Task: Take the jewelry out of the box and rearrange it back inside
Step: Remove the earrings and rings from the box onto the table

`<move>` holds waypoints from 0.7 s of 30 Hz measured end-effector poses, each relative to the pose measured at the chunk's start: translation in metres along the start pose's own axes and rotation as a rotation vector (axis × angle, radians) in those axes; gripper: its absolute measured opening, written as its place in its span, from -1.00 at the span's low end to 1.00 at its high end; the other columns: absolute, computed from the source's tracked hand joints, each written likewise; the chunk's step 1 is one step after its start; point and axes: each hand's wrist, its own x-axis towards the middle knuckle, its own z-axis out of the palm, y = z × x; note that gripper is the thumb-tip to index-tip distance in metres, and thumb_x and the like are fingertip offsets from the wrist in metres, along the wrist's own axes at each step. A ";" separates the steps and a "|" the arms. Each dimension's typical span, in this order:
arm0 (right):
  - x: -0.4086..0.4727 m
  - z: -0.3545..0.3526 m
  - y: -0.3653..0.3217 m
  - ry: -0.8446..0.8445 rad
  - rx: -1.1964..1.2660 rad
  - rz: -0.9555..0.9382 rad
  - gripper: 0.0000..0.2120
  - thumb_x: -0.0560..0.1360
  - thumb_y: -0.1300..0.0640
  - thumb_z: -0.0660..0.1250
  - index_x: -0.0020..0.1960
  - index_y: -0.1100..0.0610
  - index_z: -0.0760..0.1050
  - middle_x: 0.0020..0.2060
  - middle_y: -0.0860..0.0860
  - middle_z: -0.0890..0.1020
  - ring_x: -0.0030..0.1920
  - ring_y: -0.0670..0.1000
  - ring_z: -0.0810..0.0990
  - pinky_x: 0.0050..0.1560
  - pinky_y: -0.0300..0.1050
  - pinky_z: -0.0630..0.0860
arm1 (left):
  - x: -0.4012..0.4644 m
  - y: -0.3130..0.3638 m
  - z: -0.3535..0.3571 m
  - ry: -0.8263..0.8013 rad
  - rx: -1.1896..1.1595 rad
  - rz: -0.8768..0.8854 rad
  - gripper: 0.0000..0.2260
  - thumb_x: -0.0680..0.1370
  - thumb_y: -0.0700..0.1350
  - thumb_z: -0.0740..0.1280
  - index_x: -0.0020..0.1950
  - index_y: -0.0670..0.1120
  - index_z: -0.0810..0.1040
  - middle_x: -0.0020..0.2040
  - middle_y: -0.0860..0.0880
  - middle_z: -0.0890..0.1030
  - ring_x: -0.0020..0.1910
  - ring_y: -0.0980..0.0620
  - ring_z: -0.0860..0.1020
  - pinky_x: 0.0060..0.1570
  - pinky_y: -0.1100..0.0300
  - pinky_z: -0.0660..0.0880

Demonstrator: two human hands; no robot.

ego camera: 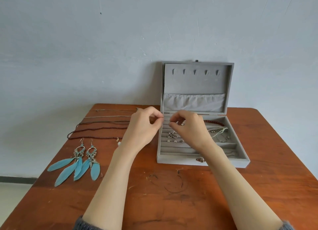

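Over grey velvet box (203, 158), lid standing open, left hand (143, 126) and right hand (190, 126) pinching tiny item, too small to tell.

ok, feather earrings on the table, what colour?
Turquoise blue feathers under silver-toned metal tops; clearest in the head view.

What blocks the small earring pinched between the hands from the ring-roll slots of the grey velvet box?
Nothing visible. The right hand and left hand hover over the upper ring-roll rows of the open grey velvet jewelry box. Small silver earrings fill lower rows; the rows under the fingers look free.
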 end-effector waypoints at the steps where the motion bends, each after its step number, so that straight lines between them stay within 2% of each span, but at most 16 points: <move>1: -0.004 0.000 -0.005 -0.011 0.026 -0.005 -0.95 0.43 0.19 0.37 -0.18 0.07 0.56 -0.30 -0.10 0.57 -0.21 -0.09 0.51 -0.21 -0.35 0.39 | -0.004 -0.001 -0.007 0.012 -0.030 -0.017 -0.96 0.49 -0.09 0.36 -0.09 0.01 0.60 -0.07 0.13 0.61 -0.03 0.25 0.51 -0.06 0.49 0.39; 3: -0.012 0.001 -0.015 -0.042 0.068 -0.015 -0.92 0.43 0.21 0.38 -0.19 0.05 0.57 -0.31 -0.12 0.58 -0.24 -0.14 0.51 -0.23 -0.46 0.38 | -0.014 -0.007 -0.021 0.009 -0.047 -0.069 -0.98 0.48 -0.09 0.38 -0.11 0.03 0.61 -0.12 0.20 0.60 -0.10 0.33 0.52 -0.22 0.53 0.38; 5: -0.021 0.006 -0.026 -0.086 0.112 -0.026 -0.93 0.43 0.22 0.39 -0.17 0.07 0.61 -0.29 -0.12 0.60 -0.24 -0.15 0.52 -0.20 -0.48 0.40 | -0.024 -0.016 -0.037 -0.009 -0.047 -0.127 -0.97 0.48 -0.08 0.39 -0.13 0.05 0.61 -0.13 0.20 0.60 -0.12 0.32 0.53 -0.30 0.50 0.39; 7: -0.028 0.015 -0.037 -0.139 0.127 -0.045 -0.93 0.43 0.22 0.40 -0.14 0.10 0.65 -0.26 -0.09 0.63 -0.23 -0.17 0.53 -0.16 -0.47 0.41 | -0.033 -0.028 -0.053 -0.027 -0.023 -0.178 -0.94 0.47 -0.09 0.40 -0.15 0.09 0.62 -0.11 0.16 0.62 -0.10 0.20 0.56 -0.25 0.45 0.38; 8: -0.032 0.021 -0.042 -0.163 0.119 -0.057 -0.93 0.42 0.22 0.40 -0.14 0.11 0.66 -0.25 -0.08 0.63 -0.23 -0.18 0.52 -0.15 -0.49 0.39 | -0.036 -0.034 -0.060 -0.047 0.006 -0.200 -0.92 0.47 -0.09 0.40 -0.15 0.10 0.61 -0.10 0.16 0.62 -0.07 0.15 0.56 -0.19 0.37 0.37; 11: -0.037 0.039 -0.057 -0.228 0.054 -0.089 -0.91 0.44 0.19 0.39 -0.12 0.09 0.66 -0.21 -0.07 0.65 -0.23 -0.19 0.50 -0.16 -0.53 0.34 | -0.047 -0.051 -0.075 -0.116 0.097 -0.268 -0.92 0.49 -0.11 0.37 -0.09 0.06 0.64 -0.04 0.12 0.61 0.03 0.14 0.50 0.00 0.25 0.33; 14: -0.037 0.054 -0.069 -0.280 0.011 -0.110 -0.90 0.45 0.18 0.37 -0.09 0.09 0.67 -0.24 -0.07 0.62 -0.28 -0.19 0.45 -0.19 -0.50 0.31 | -0.056 -0.065 -0.081 -0.159 0.127 -0.317 -0.90 0.50 -0.13 0.37 -0.06 0.03 0.65 0.04 0.07 0.63 0.11 0.09 0.50 0.07 0.22 0.34; 17: -0.034 0.066 -0.077 -0.326 0.006 -0.065 -0.88 0.45 0.19 0.35 -0.09 0.07 0.67 -0.18 -0.04 0.65 -0.18 -0.14 0.47 -0.08 -0.33 0.35 | -0.057 -0.070 -0.081 -0.207 0.122 -0.319 -0.91 0.50 -0.13 0.37 -0.08 0.04 0.65 0.05 0.06 0.63 0.11 0.09 0.50 0.09 0.19 0.37; 21: -0.032 0.074 -0.077 -0.380 -0.039 -0.001 -0.86 0.46 0.21 0.33 -0.11 0.06 0.66 -0.21 -0.04 0.60 -0.14 -0.08 0.50 -0.07 -0.26 0.37 | -0.056 -0.070 -0.079 -0.251 0.112 -0.305 -0.90 0.50 -0.11 0.36 -0.04 0.02 0.65 0.10 0.03 0.61 0.03 0.12 0.46 -0.01 0.24 0.32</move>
